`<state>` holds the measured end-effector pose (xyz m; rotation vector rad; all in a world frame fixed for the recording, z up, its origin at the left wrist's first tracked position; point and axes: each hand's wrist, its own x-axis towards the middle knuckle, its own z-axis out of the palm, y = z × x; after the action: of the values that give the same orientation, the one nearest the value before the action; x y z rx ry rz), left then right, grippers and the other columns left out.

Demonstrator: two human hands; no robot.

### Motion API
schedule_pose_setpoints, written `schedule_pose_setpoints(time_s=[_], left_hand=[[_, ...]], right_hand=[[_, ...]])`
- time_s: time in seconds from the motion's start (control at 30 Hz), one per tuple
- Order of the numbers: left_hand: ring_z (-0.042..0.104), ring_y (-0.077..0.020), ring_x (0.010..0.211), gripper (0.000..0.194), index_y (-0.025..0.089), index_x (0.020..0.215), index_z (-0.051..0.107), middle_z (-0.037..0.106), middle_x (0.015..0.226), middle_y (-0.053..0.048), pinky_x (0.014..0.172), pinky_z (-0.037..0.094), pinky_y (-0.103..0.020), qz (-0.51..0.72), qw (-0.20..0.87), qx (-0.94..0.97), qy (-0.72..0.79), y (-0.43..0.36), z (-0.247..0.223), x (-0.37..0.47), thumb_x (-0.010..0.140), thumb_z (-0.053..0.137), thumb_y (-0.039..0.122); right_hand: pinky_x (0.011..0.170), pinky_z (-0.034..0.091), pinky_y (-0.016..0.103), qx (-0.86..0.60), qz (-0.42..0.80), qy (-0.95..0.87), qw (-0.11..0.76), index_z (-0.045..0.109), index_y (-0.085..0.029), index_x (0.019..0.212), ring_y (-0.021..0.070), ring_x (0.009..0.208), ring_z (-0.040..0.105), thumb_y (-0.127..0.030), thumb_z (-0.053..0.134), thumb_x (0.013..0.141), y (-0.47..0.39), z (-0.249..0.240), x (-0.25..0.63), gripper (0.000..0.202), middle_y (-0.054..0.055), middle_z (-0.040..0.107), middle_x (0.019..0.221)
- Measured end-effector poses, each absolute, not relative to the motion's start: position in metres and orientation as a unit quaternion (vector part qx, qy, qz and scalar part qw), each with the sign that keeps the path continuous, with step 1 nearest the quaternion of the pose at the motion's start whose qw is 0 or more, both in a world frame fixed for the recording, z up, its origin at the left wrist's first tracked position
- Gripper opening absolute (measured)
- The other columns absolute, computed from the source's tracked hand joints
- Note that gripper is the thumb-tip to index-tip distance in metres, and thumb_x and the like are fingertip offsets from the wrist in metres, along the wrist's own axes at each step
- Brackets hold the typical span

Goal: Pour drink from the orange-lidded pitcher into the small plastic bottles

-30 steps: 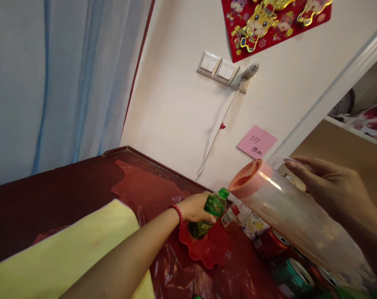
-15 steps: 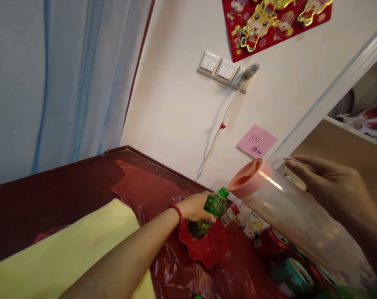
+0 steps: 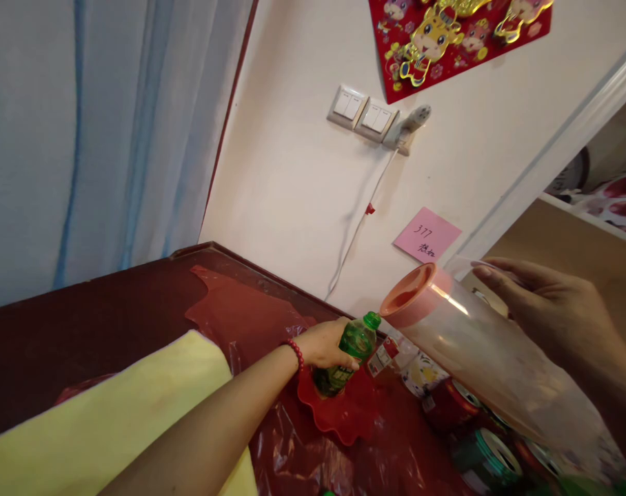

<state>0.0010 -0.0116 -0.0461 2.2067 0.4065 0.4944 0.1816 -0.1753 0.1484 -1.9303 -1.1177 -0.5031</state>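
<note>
My left hand [image 3: 323, 346], with a red bead bracelet at the wrist, is wrapped round a green bottle [image 3: 358, 339]. The bottle leans to the right, its base in a red scalloped dish [image 3: 344, 415]. On the right, my right hand [image 3: 556, 303] grips the clear handle of a large translucent pitcher [image 3: 478, 355] with a pink rim. Tilted to the left, the pitcher has its rim right beside the bottle's mouth. Whether liquid passes between them cannot be made out.
Several cans, among them a green one [image 3: 486, 460] and a red one [image 3: 450, 406], stand under the pitcher. A yellow cloth [image 3: 116, 406] and red plastic film [image 3: 251, 310] lie on the dark red table [image 3: 28, 337]. Wall and curtain rise behind.
</note>
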Motion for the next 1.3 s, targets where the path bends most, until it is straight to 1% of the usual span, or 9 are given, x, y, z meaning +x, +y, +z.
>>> schedule_pose_setpoints(time_s=[0.27, 0.4, 0.5, 0.63, 0.8, 1.0, 1.2, 1.3], left_hand=[[0.065, -0.0305, 0.105, 0.063, 0.019, 0.118, 0.055, 0.068, 0.116, -0.011, 0.088, 0.052, -0.037, 0.196, 0.411, 0.875, 0.167, -0.0122, -0.0447, 0.0003, 0.063, 0.080, 0.036], [0.065, -0.0302, 0.104, 0.061, 0.020, 0.117, 0.055, 0.068, 0.115, -0.010, 0.087, 0.052, -0.037, 0.196, 0.410, 0.875, 0.170, -0.0127, -0.0436, -0.0003, 0.063, 0.080, 0.036], [0.065, -0.0303, 0.104, 0.063, 0.019, 0.118, 0.055, 0.068, 0.115, -0.010, 0.087, 0.052, -0.037, 0.195, 0.409, 0.875, 0.169, -0.0128, -0.0437, -0.0001, 0.063, 0.080, 0.036], [0.065, -0.0301, 0.105, 0.064, 0.020, 0.120, 0.055, 0.068, 0.116, -0.010, 0.088, 0.052, -0.037, 0.198, 0.410, 0.874, 0.170, -0.0123, -0.0451, 0.0010, 0.063, 0.080, 0.036], [0.065, -0.0300, 0.105, 0.063, 0.019, 0.118, 0.055, 0.068, 0.117, -0.010, 0.089, 0.052, -0.037, 0.200, 0.410, 0.875, 0.163, -0.0108, -0.0470, 0.0016, 0.063, 0.081, 0.035], [0.064, -0.0311, 0.107, 0.064, 0.019, 0.120, 0.055, 0.067, 0.119, -0.011, 0.091, 0.051, -0.038, 0.200, 0.409, 0.876, 0.162, -0.0109, -0.0459, 0.0007, 0.064, 0.081, 0.036], [0.064, -0.0301, 0.107, 0.064, 0.019, 0.119, 0.055, 0.068, 0.118, -0.010, 0.090, 0.051, -0.037, 0.204, 0.411, 0.875, 0.157, -0.0099, -0.0478, 0.0022, 0.063, 0.081, 0.036], [0.065, -0.0301, 0.107, 0.065, 0.019, 0.120, 0.055, 0.067, 0.119, -0.011, 0.091, 0.051, -0.038, 0.204, 0.413, 0.874, 0.154, -0.0094, -0.0489, 0.0027, 0.063, 0.081, 0.037]], right_hand=[[0.054, 0.039, 0.030, -0.767, -0.202, -0.446, 0.415, 0.077, -0.025, 0.098, 0.0147, 0.058, 0.049, -0.077, 0.066, 0.056, -0.1762, 0.1477, 0.1845, 0.067, 0.004, 0.073, 0.089], [0.055, 0.039, 0.031, -0.773, -0.203, -0.445, 0.405, 0.077, -0.025, 0.099, 0.0158, 0.060, 0.051, -0.076, 0.065, 0.057, -0.1753, 0.1479, 0.1853, 0.067, 0.004, 0.073, 0.089], [0.056, 0.040, 0.031, -0.773, -0.200, -0.447, 0.402, 0.077, -0.026, 0.099, 0.0151, 0.060, 0.050, -0.076, 0.066, 0.059, -0.1752, 0.1480, 0.1847, 0.065, 0.004, 0.073, 0.091], [0.054, 0.039, 0.030, -0.777, -0.200, -0.444, 0.399, 0.077, -0.027, 0.100, 0.0137, 0.056, 0.048, -0.076, 0.065, 0.059, -0.1764, 0.1480, 0.1843, 0.065, 0.002, 0.072, 0.086], [0.053, 0.039, 0.029, -0.762, -0.209, -0.459, 0.406, 0.077, -0.023, 0.099, 0.0146, 0.057, 0.049, -0.077, 0.065, 0.059, -0.1763, 0.1471, 0.1850, 0.069, 0.005, 0.072, 0.087], [0.060, 0.041, 0.031, -0.766, -0.208, -0.451, 0.408, 0.077, -0.026, 0.098, 0.0189, 0.069, 0.057, -0.075, 0.066, 0.059, -0.1749, 0.1460, 0.1880, 0.063, 0.003, 0.073, 0.088], [0.059, 0.040, 0.032, -0.767, -0.201, -0.450, 0.411, 0.077, -0.025, 0.100, 0.0170, 0.065, 0.054, -0.075, 0.066, 0.058, -0.1768, 0.1472, 0.1863, 0.066, 0.004, 0.073, 0.092], [0.056, 0.039, 0.031, -0.771, -0.200, -0.445, 0.410, 0.077, -0.024, 0.100, 0.0155, 0.060, 0.051, -0.076, 0.066, 0.058, -0.1767, 0.1476, 0.1842, 0.068, 0.005, 0.073, 0.088]])
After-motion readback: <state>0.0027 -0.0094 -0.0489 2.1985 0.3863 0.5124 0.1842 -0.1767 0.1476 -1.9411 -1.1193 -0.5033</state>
